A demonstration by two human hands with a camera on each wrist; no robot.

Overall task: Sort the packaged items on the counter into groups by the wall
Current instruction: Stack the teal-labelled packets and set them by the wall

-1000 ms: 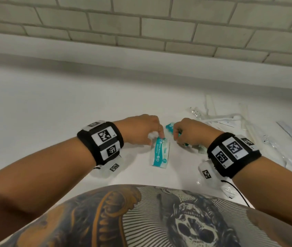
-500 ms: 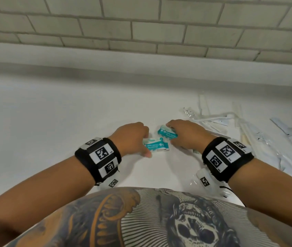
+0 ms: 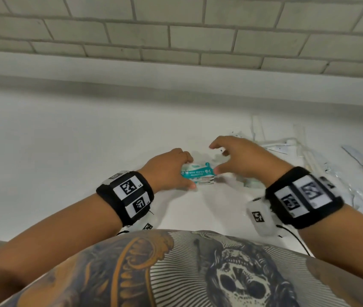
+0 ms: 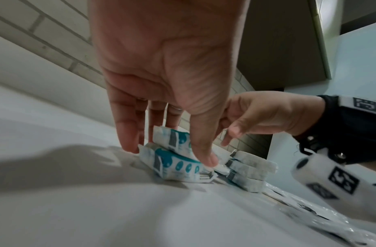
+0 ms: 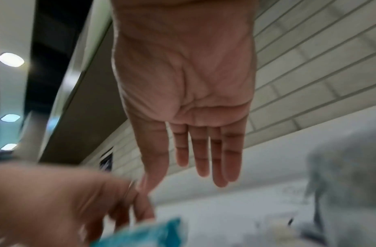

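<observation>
Two teal-and-white wipe packets lie stacked on the white counter close to my body. My left hand pinches the stack, thumb on the near side and fingers behind; in the left wrist view the thumb presses the lower packet while the upper packet leans against the fingers. My right hand hovers just right of the stack and a little above it, fingers straight and holding nothing, as its wrist view shows.
Several pale packets lie in a stack right of the teal ones. A loose pile of clear-wrapped long items spreads over the counter's right side. The tiled wall rises behind a low white ledge.
The right hand has laid its teal packet on the left hand's one, let go and lifted away with straight fingers. The left hand now holds both together.
</observation>
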